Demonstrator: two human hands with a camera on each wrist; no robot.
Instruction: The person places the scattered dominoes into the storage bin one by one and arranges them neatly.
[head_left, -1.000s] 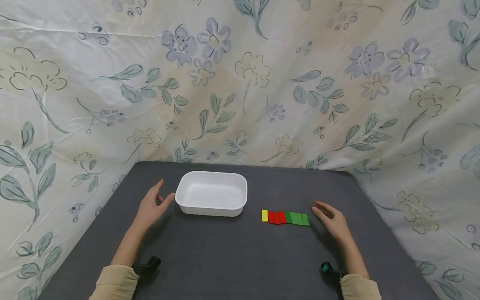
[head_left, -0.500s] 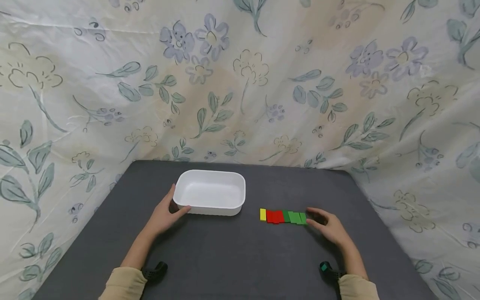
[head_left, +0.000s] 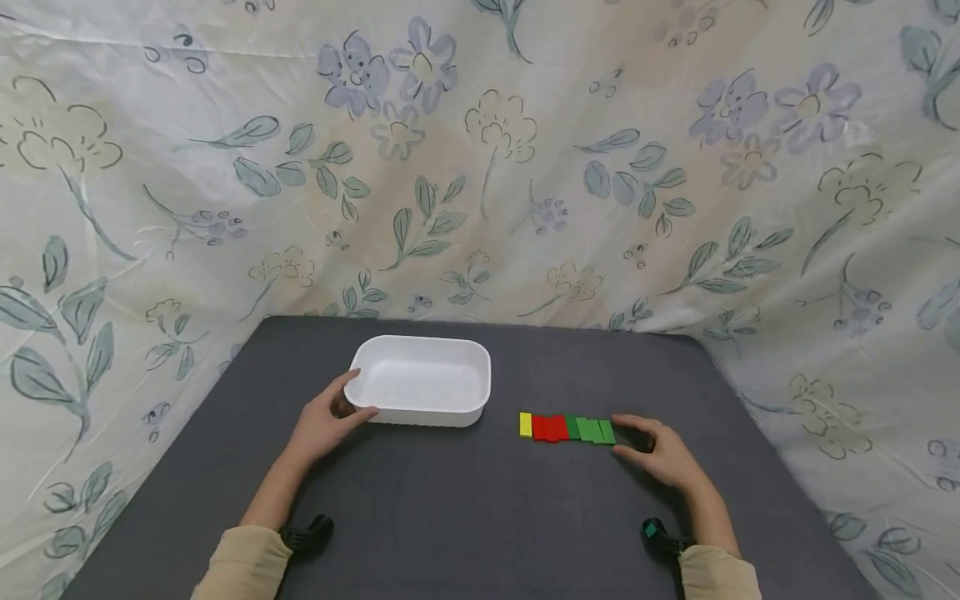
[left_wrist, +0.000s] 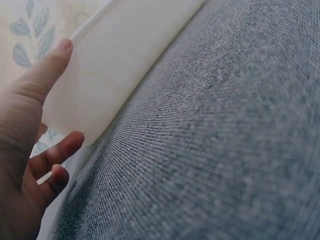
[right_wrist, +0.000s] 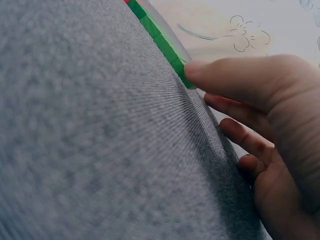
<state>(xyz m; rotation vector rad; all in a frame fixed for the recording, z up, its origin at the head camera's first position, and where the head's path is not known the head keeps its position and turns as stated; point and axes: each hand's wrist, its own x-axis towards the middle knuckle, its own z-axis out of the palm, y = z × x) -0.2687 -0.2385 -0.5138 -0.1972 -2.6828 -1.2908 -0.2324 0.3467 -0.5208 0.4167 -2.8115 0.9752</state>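
Note:
A white rectangular plastic container (head_left: 420, 415) stands on the dark table, left of centre in the head view. My left hand (head_left: 318, 427) grips its near left corner, thumb on the front wall and a fingertip at the left rim. In the left wrist view that thumb (left_wrist: 52, 65) lies against the container's wall (left_wrist: 120, 55). To the right lies a row of small tiles: a yellow tile (head_left: 526, 425), red tiles (head_left: 550, 428), a dark green tile (head_left: 572, 427) and lighter green tiles (head_left: 596, 431). My right hand (head_left: 660, 454) is at the row's right end, thumb and index finger spread about the last green tile (right_wrist: 182, 74).
The dark cloth-covered table (head_left: 480, 517) extends around the container and tiles. A floral fabric backdrop (head_left: 480, 208) hangs behind it and at both sides. Each wrist wears a black band with a device, on the left (head_left: 311, 536) and on the right (head_left: 660, 537).
My left hand has moved right and taken hold of the container's corner. My right hand has moved left to the end of the tile row. The row looks unchanged.

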